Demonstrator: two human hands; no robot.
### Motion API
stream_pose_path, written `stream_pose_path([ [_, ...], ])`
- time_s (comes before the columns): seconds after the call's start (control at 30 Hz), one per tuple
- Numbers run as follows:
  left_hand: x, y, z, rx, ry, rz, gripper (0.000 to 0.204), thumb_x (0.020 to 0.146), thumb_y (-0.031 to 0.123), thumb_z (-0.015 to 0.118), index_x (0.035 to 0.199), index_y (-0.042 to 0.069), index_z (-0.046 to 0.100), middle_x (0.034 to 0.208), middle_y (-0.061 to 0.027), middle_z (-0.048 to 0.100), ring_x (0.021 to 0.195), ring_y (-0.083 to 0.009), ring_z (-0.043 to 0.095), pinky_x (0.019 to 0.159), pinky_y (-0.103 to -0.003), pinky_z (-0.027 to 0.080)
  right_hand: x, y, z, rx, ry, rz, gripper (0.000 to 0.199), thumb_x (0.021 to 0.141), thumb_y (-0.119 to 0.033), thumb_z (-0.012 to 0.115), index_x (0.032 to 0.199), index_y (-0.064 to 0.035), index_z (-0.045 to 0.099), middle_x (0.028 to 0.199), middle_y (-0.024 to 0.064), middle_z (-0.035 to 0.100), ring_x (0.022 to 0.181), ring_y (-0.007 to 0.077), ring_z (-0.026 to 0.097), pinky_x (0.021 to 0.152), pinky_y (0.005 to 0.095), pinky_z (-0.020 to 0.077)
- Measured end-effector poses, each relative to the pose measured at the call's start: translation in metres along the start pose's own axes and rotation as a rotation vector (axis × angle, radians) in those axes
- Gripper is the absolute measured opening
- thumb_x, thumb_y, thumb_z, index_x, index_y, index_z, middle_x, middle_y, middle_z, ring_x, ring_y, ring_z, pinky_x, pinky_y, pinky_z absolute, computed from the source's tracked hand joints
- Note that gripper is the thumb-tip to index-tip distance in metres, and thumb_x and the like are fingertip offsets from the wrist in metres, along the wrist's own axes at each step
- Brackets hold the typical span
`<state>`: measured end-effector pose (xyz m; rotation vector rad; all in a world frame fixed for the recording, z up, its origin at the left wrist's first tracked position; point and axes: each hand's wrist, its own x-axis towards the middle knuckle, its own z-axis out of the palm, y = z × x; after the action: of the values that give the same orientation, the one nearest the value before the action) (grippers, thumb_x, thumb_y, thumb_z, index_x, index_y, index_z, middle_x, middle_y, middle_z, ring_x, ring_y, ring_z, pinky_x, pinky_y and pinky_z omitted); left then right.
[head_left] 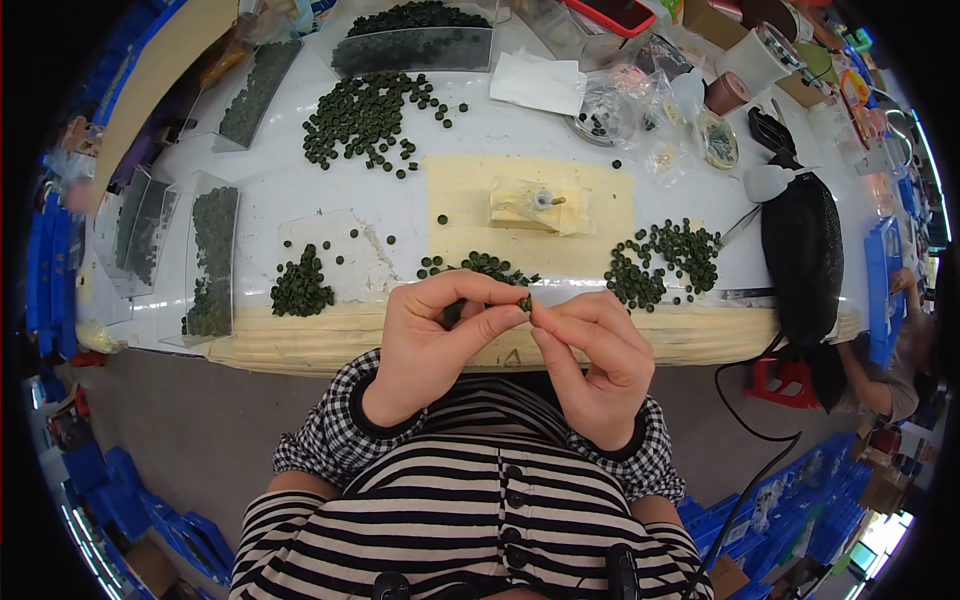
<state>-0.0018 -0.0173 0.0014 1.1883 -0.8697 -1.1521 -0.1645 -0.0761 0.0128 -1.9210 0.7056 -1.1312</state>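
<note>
**Mia:** What are the two hands doing?

**Ben:** They are up close together, over the near edge of the white table [300, 185]. The left hand [432, 345] has its thumb and first finger pinched almost shut. A little dark green disc [525, 302] sits right at the fingertips.

**Mia:** And the other one?

**Ben:** The right hand [592, 360] is curled in too. Its fingertips meet the left ones at that same disc. Both hands touch it. I cannot tell which one grips it harder.

**Mia:** Are the other fingers open?

**Ben:** No, they are bent and tucked in toward the palms.

**Mia:** What is under the hands?

**Ben:** A small pile of green discs [482, 266], just behind the fingers. Another pile [300, 288] lies to the left, and a spread-out bunch [665, 262] to the right. A tan block with a metal pin [535, 205] stands on a yellow sheet [460, 195], further back.
</note>
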Motion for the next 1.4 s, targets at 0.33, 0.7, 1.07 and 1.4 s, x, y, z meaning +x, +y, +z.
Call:
stream_pose_path([
  [0.33, 0.000, 0.005, -0.002, 0.145, -0.054, 0.143, 0.015, 0.078, -0.007, 0.069, 0.093, -0.001, 0.070, 0.087, -0.0098, 0.068, 0.075, -0.0122, 0.059, 0.063, -0.021, 0.044, -0.002, 0.002, -0.001, 0.050, -0.024, -0.010, 0.026, 0.070, 0.008, 0.071, 0.094, -0.0001, 0.072, 0.078, 0.0077, 0.064, 0.068, 0.0190, 0.058, 0.060, 0.0277, 0.0435],
  [0.7, 0.008, -0.001, -0.004, 0.366, -0.098, 0.509, 0.017, 0.077, -0.008, 0.069, 0.093, -0.002, 0.070, 0.087, -0.0113, 0.068, 0.072, -0.0107, 0.061, 0.056, -0.018, 0.043, -0.003, 0.003, -0.003, 0.048, -0.040, -0.016, 0.027, 0.070, 0.008, 0.071, 0.095, -0.0002, 0.071, 0.080, 0.0077, 0.065, 0.068, 0.0192, 0.058, 0.061, 0.0276, 0.0442],
  [1.07, 0.004, -0.001, -0.004, 0.062, -0.095, 0.203, 0.018, 0.079, -0.002, 0.071, 0.097, 0.002, 0.072, 0.079, -0.0018, 0.065, 0.056, -0.0005, 0.039, 0.049, -0.017, 0.029, 0.000, 0.000, -0.004, -0.003, -0.026, -0.079, 0.028, 0.070, 0.007, 0.072, 0.097, -0.0013, 0.071, 0.079, 0.0067, 0.065, 0.067, 0.0187, 0.058, 0.060, 0.0272, 0.0436],
  [1.4, -0.007, 0.007, -0.004, 0.091, -0.114, 0.134, 0.017, 0.078, -0.008, 0.069, 0.094, -0.002, 0.070, 0.084, -0.0100, 0.067, 0.072, -0.0103, 0.059, 0.062, -0.021, 0.044, -0.006, -0.006, -0.004, 0.002, -0.029, -0.114, 0.029, 0.069, 0.008, 0.073, 0.097, -0.0005, 0.071, 0.077, 0.0074, 0.064, 0.066, 0.0187, 0.058, 0.057, 0.0274, 0.0435],
])
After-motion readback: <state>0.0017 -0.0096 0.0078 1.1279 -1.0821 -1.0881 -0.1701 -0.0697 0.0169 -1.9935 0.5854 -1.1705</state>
